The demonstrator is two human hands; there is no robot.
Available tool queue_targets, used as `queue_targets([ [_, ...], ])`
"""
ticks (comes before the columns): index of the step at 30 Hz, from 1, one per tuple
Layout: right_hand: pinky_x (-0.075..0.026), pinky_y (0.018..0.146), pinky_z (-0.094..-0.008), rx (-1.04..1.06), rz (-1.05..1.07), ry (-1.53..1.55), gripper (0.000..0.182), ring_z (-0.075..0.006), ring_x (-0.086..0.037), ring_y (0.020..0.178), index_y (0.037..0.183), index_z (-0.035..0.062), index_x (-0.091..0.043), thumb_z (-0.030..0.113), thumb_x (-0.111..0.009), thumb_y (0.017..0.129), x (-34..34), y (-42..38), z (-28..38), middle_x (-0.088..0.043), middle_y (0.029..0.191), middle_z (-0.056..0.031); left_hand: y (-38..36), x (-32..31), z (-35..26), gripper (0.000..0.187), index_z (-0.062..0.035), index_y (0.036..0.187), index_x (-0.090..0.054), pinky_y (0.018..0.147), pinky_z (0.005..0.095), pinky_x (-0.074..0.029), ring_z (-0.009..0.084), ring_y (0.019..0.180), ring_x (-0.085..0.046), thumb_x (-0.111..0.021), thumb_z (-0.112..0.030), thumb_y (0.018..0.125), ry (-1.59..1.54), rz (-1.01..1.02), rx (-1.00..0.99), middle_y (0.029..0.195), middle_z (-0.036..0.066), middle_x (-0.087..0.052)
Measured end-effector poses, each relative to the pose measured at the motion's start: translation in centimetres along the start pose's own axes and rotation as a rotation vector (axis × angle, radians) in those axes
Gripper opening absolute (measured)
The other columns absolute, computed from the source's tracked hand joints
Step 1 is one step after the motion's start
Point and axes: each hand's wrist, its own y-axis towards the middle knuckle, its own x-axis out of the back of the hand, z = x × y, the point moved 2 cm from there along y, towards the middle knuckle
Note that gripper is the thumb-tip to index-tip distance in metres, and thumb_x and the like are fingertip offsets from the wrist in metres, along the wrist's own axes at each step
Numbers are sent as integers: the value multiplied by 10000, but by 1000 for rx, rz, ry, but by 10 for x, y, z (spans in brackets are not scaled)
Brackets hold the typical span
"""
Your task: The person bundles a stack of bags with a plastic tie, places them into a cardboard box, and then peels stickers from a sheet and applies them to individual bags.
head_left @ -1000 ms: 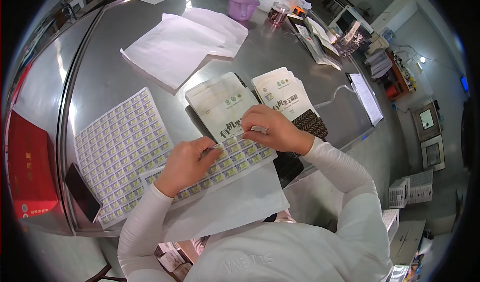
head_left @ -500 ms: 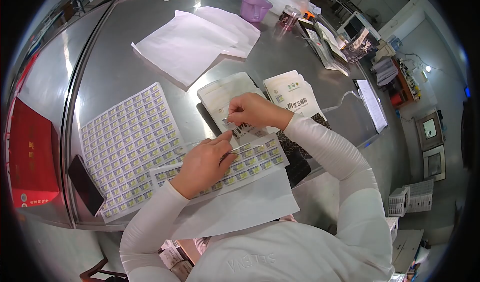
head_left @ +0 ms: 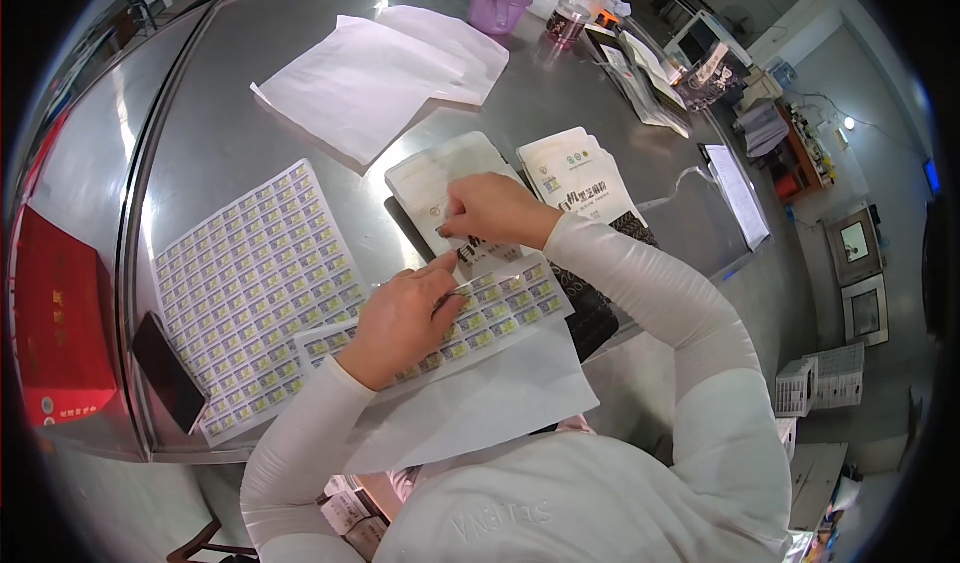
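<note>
My right hand (head_left: 498,211) is over the front pouch (head_left: 425,175) of a stack of white printed pouches, thumb and fingertips pinched together at its left side. A small sticker seems to be in the pinch, mostly hidden by the fingers. My left hand (head_left: 408,315) grips a narrow sheet of stickers (head_left: 500,315) near its upper edge, thumb on top, with the index fingertip reaching to the pouch's lower edge. Right of the stack lies a second group of pouches (head_left: 590,178) with black patterned bottoms; a small sticker shows on the top one.
A large sticker sheet (head_left: 260,283) lies at left, beside a dark phone (head_left: 165,371) and a red bag (head_left: 62,313). White paper sheets (head_left: 370,83) are farther back. A purple cup (head_left: 498,8), a jar (head_left: 567,23) and a clipboard (head_left: 735,195) stand or lie toward the right.
My right hand has shifted slightly left and up over the pouch, fingertips still pinched. My left hand stays on the sticker sheet. The whole view has tilted a little.
</note>
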Motion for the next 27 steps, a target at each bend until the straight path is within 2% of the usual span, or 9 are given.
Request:
queue_targets([
  [7,-435,942,-391,-306,-271,-82,663,-340,-505,1130,1165,-16,-544,428,-762,723,21,-23,-39,-508,1212,-205,5,6,-1,156,-19,781,-578,799,397,-498,366,886,-612,-662,-146,813,74,-70,-56,1328,199,-523],
  [10,-439,939,-402,-315,-250,-99,711,-352,-499,1134,1228,-14,-506,426,-760,730,10,-25,-49,-504,1216,-203,8,6,2,155,-18,771,-580,795,394,-493,359,890,-611,-666,-142,809,20,-5,-8,1346,224,-497],
  [13,-442,927,-398,-205,-490,-135,603,-333,-519,1098,1179,-7,-540,364,-756,756,-1,-34,-48,-522,1185,-197,10,9,1,156,-16,774,-578,789,394,-487,359,894,-612,-669,-138,806,-31,41,51,1358,222,-485],
  [16,-479,848,-345,-111,-695,158,359,-226,-590,943,1088,7,-584,240,-702,842,-6,-34,-59,-606,1066,-126,10,8,4,172,-10,787,-606,782,404,-512,360,858,-629,-668,-169,812,-13,19,19,1329,223,-517],
  [19,-480,675,-246,-123,-508,899,176,-93,-576,719,1003,32,-615,160,-651,888,5,-32,-86,-634,863,-25,7,7,7,172,-8,809,-612,753,399,-508,351,841,-628,-667,-171,816,-6,-76,-113,1252,216,-575],
  [20,-446,610,-190,-28,-614,882,104,-29,-524,633,951,44,-633,141,-618,915,11,-31,-104,-625,767,39,7,9,6,171,-7,816,-618,724,396,-505,346,810,-629,-667,-171,818,-57,-82,-79,1168,211,-604],
  [22,-447,615,-198,-98,-656,911,127,-37,-537,640,972,40,-637,147,-631,905,28,-33,-147,-640,781,22,7,18,-2,170,-5,829,-630,667,391,-498,335,749,-631,-667,-171,821,-157,-94,-10,1001,202,-662],
  [25,-482,688,-256,-253,-625,693,187,-116,-597,744,1021,28,-634,151,-649,880,49,-43,-197,-655,864,-46,7,26,-8,173,-2,841,-648,582,384,-473,328,631,-616,-661,-173,830,-127,8,191,745,181,-645],
  [27,-489,758,-306,-273,-800,37,240,-193,-601,865,1051,25,-629,170,-666,863,51,-46,-193,-643,950,-93,8,25,-7,178,0,838,-655,555,382,-462,328,581,-602,-656,-178,836,-131,-16,172,670,179,-621],
])
